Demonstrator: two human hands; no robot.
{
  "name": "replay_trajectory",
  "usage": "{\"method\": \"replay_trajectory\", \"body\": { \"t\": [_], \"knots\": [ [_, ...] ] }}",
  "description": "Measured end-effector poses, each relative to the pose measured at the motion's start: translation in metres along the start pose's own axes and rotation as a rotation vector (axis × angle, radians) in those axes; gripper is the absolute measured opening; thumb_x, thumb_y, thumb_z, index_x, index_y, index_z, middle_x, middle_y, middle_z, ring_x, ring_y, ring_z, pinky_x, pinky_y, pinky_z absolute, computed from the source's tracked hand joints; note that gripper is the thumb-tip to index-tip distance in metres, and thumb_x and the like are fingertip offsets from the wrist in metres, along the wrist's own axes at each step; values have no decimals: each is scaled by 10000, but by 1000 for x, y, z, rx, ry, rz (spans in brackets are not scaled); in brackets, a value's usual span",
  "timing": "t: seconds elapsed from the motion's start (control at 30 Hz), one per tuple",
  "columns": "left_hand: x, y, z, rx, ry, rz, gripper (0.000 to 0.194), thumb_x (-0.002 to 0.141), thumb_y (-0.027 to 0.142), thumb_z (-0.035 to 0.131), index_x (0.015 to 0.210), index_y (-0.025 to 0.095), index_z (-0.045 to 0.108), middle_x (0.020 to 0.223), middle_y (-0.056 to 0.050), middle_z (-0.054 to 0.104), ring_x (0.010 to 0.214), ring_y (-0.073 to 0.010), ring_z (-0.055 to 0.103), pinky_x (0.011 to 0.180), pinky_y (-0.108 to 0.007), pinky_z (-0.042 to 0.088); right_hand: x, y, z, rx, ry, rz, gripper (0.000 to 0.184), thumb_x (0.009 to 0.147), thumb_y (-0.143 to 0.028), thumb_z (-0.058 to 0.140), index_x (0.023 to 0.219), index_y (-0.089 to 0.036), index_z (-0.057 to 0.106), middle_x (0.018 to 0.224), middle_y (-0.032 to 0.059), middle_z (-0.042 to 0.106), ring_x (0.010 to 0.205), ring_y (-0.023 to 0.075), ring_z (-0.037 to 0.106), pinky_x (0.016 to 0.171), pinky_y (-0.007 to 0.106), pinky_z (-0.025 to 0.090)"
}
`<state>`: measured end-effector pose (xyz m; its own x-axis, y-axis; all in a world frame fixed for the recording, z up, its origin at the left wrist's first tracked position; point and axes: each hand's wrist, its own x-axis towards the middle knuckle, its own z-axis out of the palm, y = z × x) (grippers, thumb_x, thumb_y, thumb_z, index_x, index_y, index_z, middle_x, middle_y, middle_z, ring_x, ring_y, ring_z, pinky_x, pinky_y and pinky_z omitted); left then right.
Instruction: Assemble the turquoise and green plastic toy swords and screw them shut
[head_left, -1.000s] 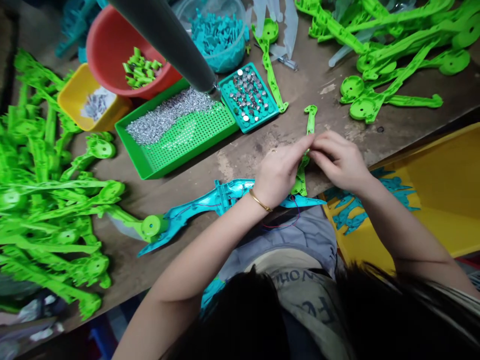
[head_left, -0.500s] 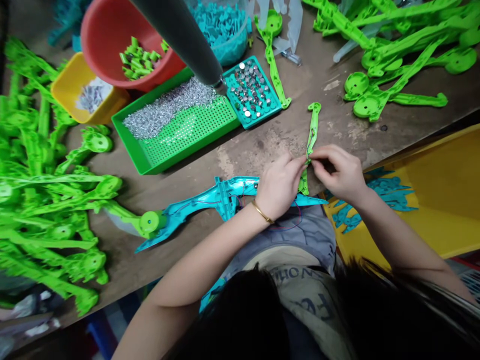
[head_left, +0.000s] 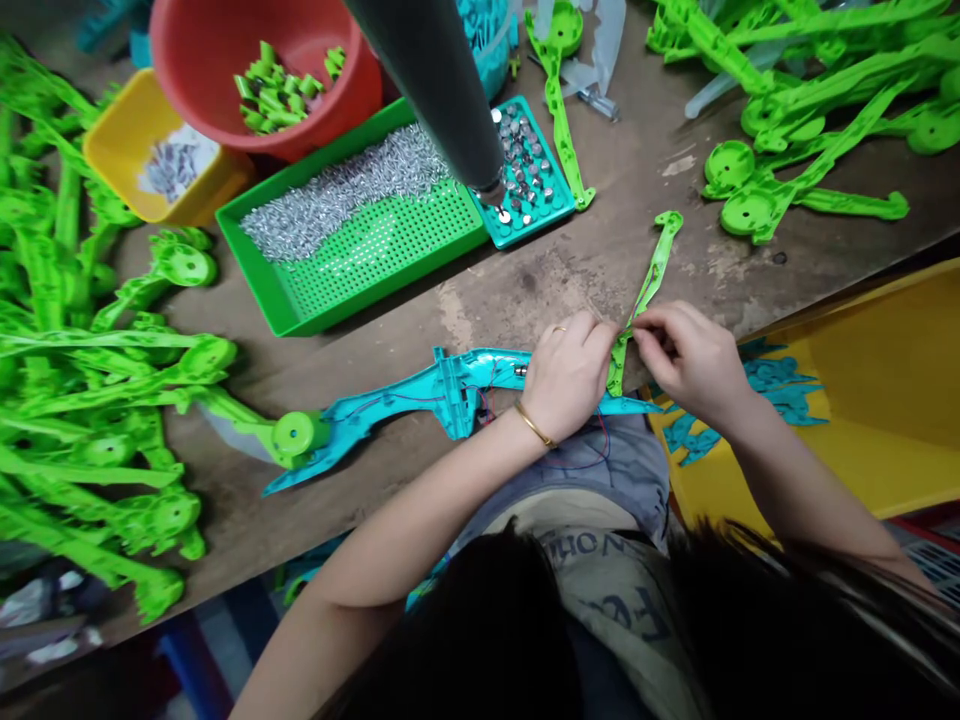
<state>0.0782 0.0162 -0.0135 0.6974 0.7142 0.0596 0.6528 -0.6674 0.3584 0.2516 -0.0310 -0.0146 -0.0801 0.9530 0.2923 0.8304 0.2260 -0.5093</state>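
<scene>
My left hand (head_left: 571, 370) is closed, its fingertips pinching the lower part of a narrow light-green plastic arm (head_left: 654, 272) near the table's front edge. My right hand (head_left: 694, 355) is pinched just right of the same spot. Its fingertips are at the arm's edge, and what they hold is too small to make out. A thin dark wire seems to run along the arm. Under my left wrist lies a blue bow-shaped plastic shell (head_left: 390, 390) with red and blue wires, partly hidden by my hand. A green round-ended piece (head_left: 294, 436) is joined at its left end.
A grey hanging tool (head_left: 450, 110) reaches down over a green tray of screws (head_left: 300, 315) and a teal tray of small metal discs (head_left: 551, 222). Behind are a red bowl (head_left: 176, 70) and a yellow tub (head_left: 112, 165). Green parts (head_left: 97, 345) pile left; a yellow bin (head_left: 885, 370) sits right.
The green arm's upper end has tilted to the right. Both hands have shifted slightly right and stay pinched. The hanging tool appears further right and lower, over the teal tray; the view has moved a little.
</scene>
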Motion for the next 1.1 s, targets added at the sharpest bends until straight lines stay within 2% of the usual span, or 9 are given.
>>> {"method": "replay_trajectory", "body": {
  "t": [0.1, 0.43, 0.6, 0.87, 1.1],
  "knots": [
    [0, 0, 1, 10, -5, 16, 324, 1018, 258, 336, 1140, 186, 628, 974, -85, 610, 880, -210, 571, 761, -321, 413, -2, -1, -3, -54, -36, 3, 105, 922, -213, 508, 949, -205, 609, 864, 74, 671, 778, 203, 634, 668, 316, 504],
    [0, -1, 0, 4, -17, 33, 334, 1013, 250, 345, 1202, 207, 617, 982, -80, 598, 881, -211, 563, 758, -322, 405, -7, -2, -4, -147, 14, -72, 129, 922, -212, 507, 1000, -216, 609, 896, 81, 688, 855, 228, 645, 756, 346, 516],
    [1, 0, -1, 29, -25, 65, 324, 1009, 251, 349, 1118, 182, 646, 964, -91, 604, 898, -221, 560, 773, -333, 407, -11, 0, 1, -176, 10, -44, 128, 925, -229, 520, 997, -225, 626, 910, 81, 685, 856, 229, 648, 743, 350, 528],
    [1, -13, -5, 66, 3, 27, 327, 1005, 241, 348, 1083, 157, 654, 955, -108, 621, 872, -230, 566, 765, -344, 403, -3, 2, 19, -71, 61, 9, 113, 929, -228, 511, 953, -205, 619, 910, 89, 666, 849, 212, 646, 710, 334, 531],
    [-1, -15, -5, 85, 45, 126, 353, 1018, 245, 316, 1137, 151, 635, 935, -109, 629, 893, -235, 570, 758, -354, 398, 7, -1, 21, 15, 74, 93, 73, 915, -229, 522, 894, -224, 592, 856, 54, 648, 733, 177, 611, 640, 303, 488]
  ]
}}
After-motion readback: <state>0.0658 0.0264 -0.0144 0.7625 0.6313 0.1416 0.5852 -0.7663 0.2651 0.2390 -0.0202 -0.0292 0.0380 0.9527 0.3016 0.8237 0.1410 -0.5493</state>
